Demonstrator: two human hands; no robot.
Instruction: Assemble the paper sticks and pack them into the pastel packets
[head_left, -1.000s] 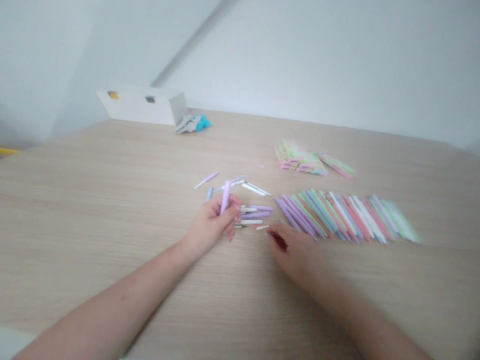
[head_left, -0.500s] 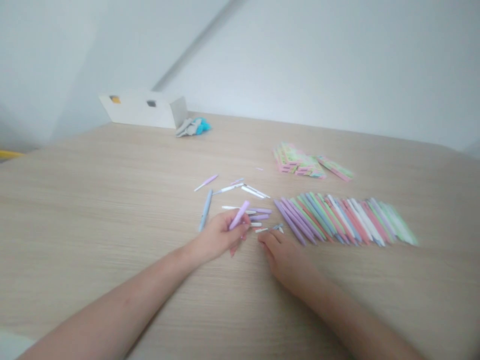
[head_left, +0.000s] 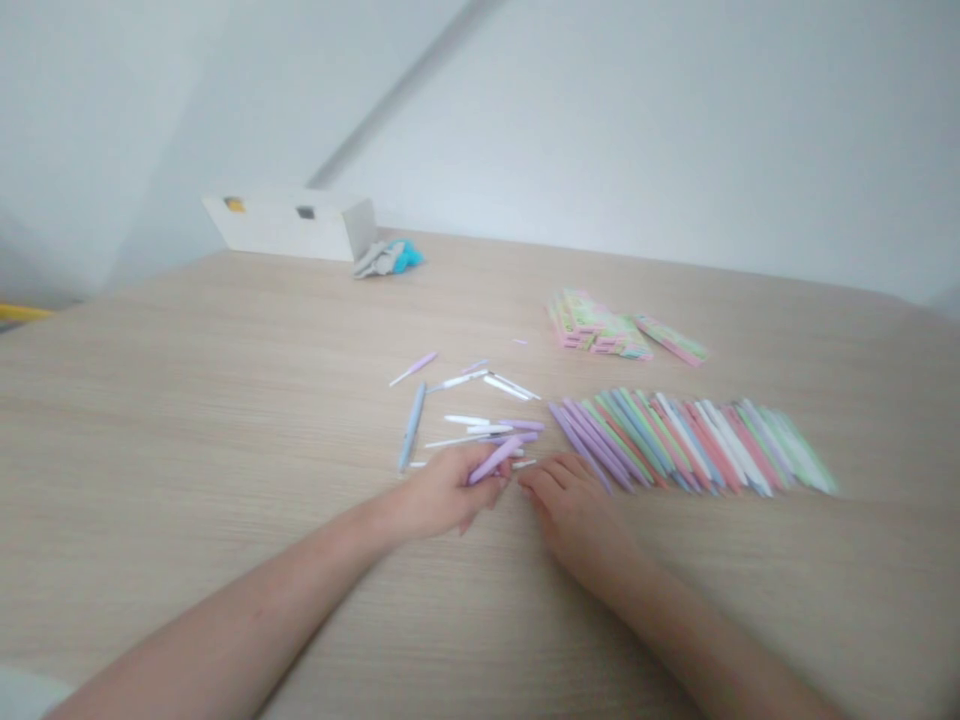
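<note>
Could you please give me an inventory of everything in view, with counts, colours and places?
wall: one, whitish, behind the table
table: one, light wood, under everything
box: one, white, back left
bundle: one, grey and bright blue, beside the box
packet stack: one, pink and green, back right of centre
single packet: one, pink and green, right of the stack
pen row: too blurred to count, mixed pastels, right of centre
loose pen parts: several, mostly white and purple, centre
blue barrel: one, left of those parts
yellow strip: one, far left edge
purple barrel: one, in the left hand
left hand: one, centre
right hand: one, near the pen row's left end
</note>
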